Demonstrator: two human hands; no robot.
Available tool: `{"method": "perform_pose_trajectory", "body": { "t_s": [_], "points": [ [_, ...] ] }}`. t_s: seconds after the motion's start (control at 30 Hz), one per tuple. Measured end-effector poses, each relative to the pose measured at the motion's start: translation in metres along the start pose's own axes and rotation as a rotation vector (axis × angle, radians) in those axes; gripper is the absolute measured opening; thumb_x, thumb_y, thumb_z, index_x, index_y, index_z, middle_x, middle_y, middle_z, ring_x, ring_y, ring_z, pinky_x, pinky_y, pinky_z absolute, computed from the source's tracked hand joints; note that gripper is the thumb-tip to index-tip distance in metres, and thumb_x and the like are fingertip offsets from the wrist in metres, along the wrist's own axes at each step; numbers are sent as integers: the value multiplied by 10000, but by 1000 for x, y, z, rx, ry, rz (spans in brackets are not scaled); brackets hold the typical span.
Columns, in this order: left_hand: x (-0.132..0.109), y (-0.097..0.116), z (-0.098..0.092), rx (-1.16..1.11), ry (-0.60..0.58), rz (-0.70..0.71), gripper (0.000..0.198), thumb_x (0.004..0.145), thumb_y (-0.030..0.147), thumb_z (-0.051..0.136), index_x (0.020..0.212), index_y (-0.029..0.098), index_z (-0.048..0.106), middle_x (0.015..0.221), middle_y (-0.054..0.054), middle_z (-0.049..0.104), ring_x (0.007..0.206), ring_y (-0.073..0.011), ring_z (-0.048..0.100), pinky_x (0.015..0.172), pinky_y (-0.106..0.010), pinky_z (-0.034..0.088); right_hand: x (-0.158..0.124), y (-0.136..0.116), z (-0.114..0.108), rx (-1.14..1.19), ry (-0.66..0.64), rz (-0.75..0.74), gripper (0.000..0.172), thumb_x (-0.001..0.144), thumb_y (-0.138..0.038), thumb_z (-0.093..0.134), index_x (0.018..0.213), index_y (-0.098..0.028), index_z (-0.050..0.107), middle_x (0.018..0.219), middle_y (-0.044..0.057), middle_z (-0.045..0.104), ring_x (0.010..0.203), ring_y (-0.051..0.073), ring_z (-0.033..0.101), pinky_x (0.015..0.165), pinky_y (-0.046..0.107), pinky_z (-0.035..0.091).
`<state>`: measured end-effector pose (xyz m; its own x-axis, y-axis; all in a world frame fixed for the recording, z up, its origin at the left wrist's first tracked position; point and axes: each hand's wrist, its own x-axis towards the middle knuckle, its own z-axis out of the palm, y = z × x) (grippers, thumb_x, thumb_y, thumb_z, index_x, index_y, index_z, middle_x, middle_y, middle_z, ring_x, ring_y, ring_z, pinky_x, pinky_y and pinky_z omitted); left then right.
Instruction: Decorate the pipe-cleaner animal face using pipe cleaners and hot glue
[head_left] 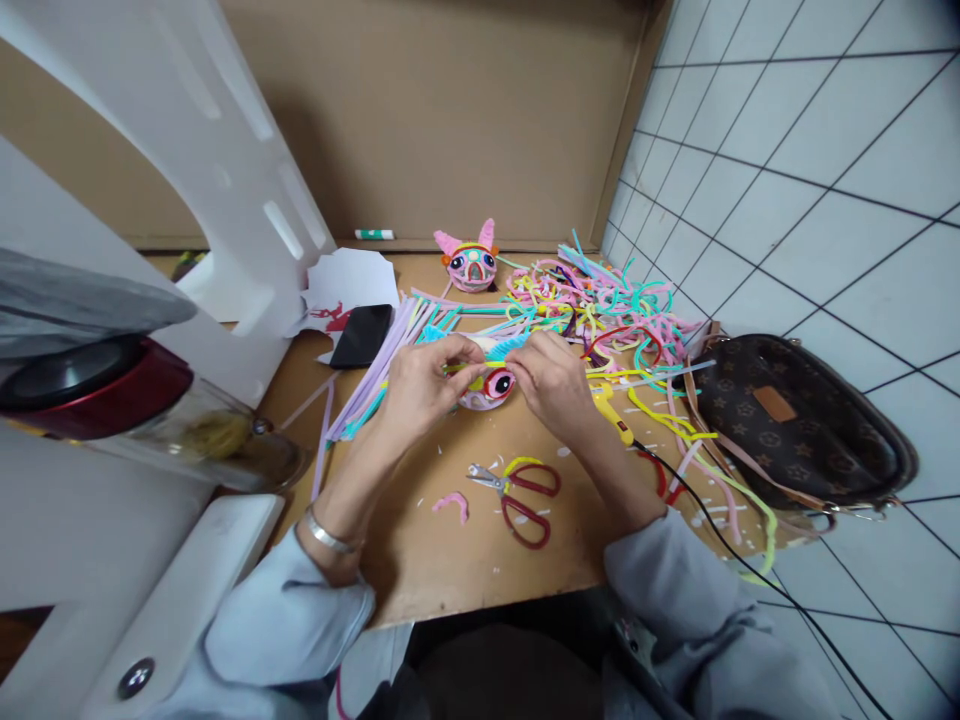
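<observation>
Over the middle of the table, my left hand (424, 392) and my right hand (553, 385) face each other with fingertips pinched. Between them is a pipe-cleaner animal face (487, 397) with a big pink, black-ringed eye and a light blue tuft. Both hands seem closed on a yellow pipe cleaner (461, 368) lying across the top of that face; my fingers cover much of it. Nearer me rest red-handled scissors (517, 490), blades apart, beside a curved pink pipe-cleaner piece (452, 505). Right of my right hand lies a yellow glue gun (613, 412).
A pink-eared pipe-cleaner head (472, 265) stands at the back. Tangled pipe cleaners (600, 300) heap at the right, straight ones (382, 355) at the left. A phone (361, 337), a brown bag (806, 420) and a red-lidded clear bottle (202, 430) flank them. A black cord (720, 535) trails right.
</observation>
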<state>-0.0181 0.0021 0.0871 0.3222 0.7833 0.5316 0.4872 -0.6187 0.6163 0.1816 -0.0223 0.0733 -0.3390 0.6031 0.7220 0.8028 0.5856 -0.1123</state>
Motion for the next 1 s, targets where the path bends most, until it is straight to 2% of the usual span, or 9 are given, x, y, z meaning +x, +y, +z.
{"method": "perform_pose_trajectory", "body": {
  "t_s": [0.17, 0.37, 0.57, 0.73, 0.9, 1.0],
  "points": [
    [0, 1, 0, -1, 1, 3, 119, 814, 292, 727, 836, 175, 737, 797, -19, 768, 692, -131, 671, 730, -221, 515, 0, -1, 0, -56, -35, -41, 266, 1000, -194, 474, 817, -192, 666, 836, 76, 598, 837, 226, 501, 769, 339, 405],
    [1, -1, -3, 35, 16, 21, 142, 829, 296, 697, 872, 177, 763, 833, -39, 788, 719, -155, 702, 747, -240, 536, -2, 1, 3, -97, 16, -41, 269, 995, -173, 457, 813, -198, 653, 822, 73, 593, 836, 225, 503, 764, 335, 404],
    [-2, -20, -24, 169, 24, 10, 178, 836, 319, 677, 861, 194, 800, 878, -66, 806, 757, -195, 731, 764, -270, 549, -6, 10, 1, -110, 80, -3, 227, 975, -164, 489, 825, -200, 655, 799, 67, 590, 816, 224, 511, 753, 337, 416],
    [-10, -35, -37, 232, 40, -26, 203, 851, 330, 654, 880, 195, 803, 902, -65, 805, 785, -195, 729, 789, -269, 550, -9, 12, 1, -115, 87, 9, 238, 971, -154, 491, 803, -211, 649, 783, 55, 591, 800, 214, 523, 754, 334, 423],
    [-19, -49, -35, 221, 37, -80, 186, 846, 285, 633, 875, 188, 788, 893, -73, 796, 780, -185, 708, 791, -280, 547, -14, 12, 5, -136, 77, 11, 234, 965, -150, 491, 809, -210, 655, 774, 51, 594, 788, 212, 523, 741, 333, 416],
    [-21, -56, -28, 130, 105, -100, 183, 827, 311, 650, 806, 183, 778, 901, -88, 783, 784, -180, 693, 775, -280, 543, -15, 12, 7, -112, 87, 21, 221, 959, -148, 499, 817, -213, 655, 785, 55, 601, 790, 220, 524, 730, 341, 414]
  ]
}}
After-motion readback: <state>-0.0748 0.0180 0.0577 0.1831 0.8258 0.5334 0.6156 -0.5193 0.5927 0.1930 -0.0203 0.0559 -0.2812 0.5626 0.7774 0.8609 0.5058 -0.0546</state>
